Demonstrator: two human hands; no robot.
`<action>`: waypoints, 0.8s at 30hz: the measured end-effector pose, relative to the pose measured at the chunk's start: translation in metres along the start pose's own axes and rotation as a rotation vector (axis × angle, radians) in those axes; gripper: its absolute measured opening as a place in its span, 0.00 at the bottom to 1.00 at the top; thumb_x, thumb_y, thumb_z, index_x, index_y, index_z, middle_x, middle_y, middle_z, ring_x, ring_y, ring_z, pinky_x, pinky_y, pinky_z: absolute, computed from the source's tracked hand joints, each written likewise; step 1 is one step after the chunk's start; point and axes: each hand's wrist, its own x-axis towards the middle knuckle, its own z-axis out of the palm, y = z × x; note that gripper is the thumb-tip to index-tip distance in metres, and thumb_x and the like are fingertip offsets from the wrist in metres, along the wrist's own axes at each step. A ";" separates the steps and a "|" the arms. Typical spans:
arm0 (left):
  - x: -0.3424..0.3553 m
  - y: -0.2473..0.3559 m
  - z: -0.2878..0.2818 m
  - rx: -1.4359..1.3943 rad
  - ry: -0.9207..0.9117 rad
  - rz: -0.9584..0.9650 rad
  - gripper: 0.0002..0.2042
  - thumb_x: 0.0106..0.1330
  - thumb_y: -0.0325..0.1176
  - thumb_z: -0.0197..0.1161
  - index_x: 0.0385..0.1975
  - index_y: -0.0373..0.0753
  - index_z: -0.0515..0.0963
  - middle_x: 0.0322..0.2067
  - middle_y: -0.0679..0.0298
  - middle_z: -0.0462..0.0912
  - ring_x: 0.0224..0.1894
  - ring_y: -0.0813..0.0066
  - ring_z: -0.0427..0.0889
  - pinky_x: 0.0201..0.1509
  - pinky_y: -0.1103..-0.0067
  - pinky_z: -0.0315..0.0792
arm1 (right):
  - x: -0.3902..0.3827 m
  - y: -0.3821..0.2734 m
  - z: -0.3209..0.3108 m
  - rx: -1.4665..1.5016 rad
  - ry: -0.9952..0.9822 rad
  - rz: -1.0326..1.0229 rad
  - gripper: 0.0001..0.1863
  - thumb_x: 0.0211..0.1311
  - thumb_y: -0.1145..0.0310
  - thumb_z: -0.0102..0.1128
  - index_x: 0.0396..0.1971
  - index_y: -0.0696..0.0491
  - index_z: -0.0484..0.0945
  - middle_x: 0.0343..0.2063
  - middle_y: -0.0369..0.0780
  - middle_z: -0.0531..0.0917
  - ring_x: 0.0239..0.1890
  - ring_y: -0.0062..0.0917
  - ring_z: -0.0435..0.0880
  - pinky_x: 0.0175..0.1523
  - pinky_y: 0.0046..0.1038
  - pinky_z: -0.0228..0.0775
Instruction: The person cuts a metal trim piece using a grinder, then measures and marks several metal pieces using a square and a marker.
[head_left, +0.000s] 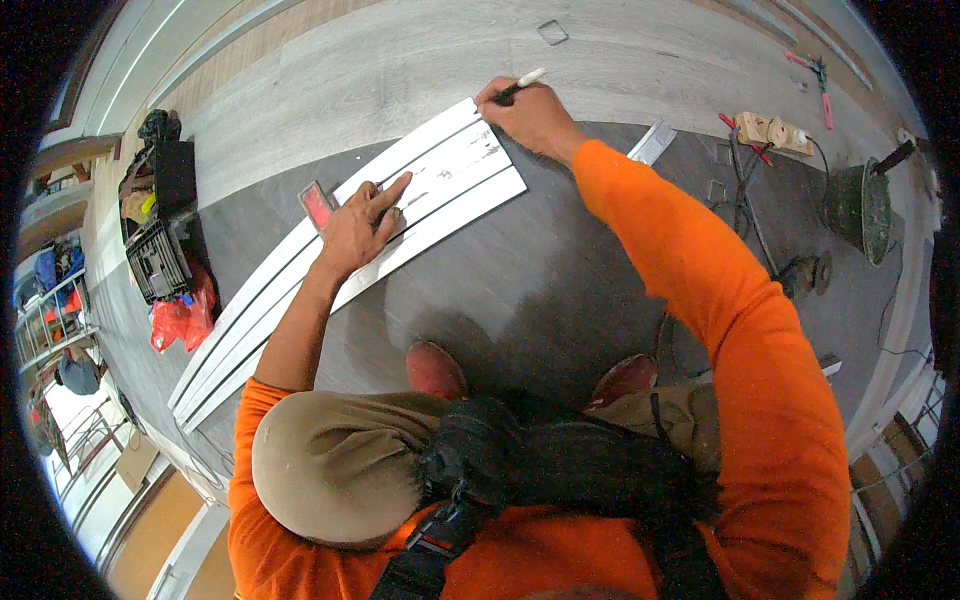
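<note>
White panel (436, 188) lying on floor (460, 275), likely light, flexible, slippery; long edges suiting two-handed hold. Left hand (357, 228) resting atop, fingers spread, gripping nothing; right hand (535, 118) pinching marker (520, 84).

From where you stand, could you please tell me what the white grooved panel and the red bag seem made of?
White grooved panel: perhaps PVC or painted metal; smooth, pale face with dark smudges. Red bag: likely thin plastic film, glossy, with crinkled highlights.
</note>
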 end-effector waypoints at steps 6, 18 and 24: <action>-0.021 0.023 -0.029 -0.391 0.219 -0.359 0.19 0.68 0.41 0.64 0.51 0.35 0.78 0.33 0.56 0.84 0.34 0.67 0.82 0.43 0.72 0.76 | -0.042 -0.015 -0.021 0.310 0.189 0.082 0.20 0.66 0.57 0.53 0.23 0.57 0.80 0.19 0.37 0.79 0.23 0.23 0.76 0.33 0.29 0.68; 0.084 0.040 -0.018 -1.146 0.090 -0.367 0.16 0.66 0.41 0.68 0.37 0.32 0.77 0.29 0.60 0.82 0.25 0.74 0.79 0.31 0.77 0.75 | -0.183 -0.024 0.069 1.017 -0.080 0.711 0.25 0.71 0.50 0.55 0.46 0.60 0.80 0.18 0.30 0.66 0.22 0.17 0.68 0.32 0.27 0.69; 0.099 0.049 0.002 -1.079 -0.041 -0.382 0.15 0.66 0.38 0.69 0.35 0.29 0.79 0.27 0.56 0.84 0.23 0.72 0.82 0.26 0.79 0.77 | -0.185 -0.035 0.113 1.003 0.115 0.640 0.19 0.66 0.52 0.61 0.41 0.55 0.81 0.19 0.31 0.72 0.19 0.18 0.70 0.26 0.25 0.70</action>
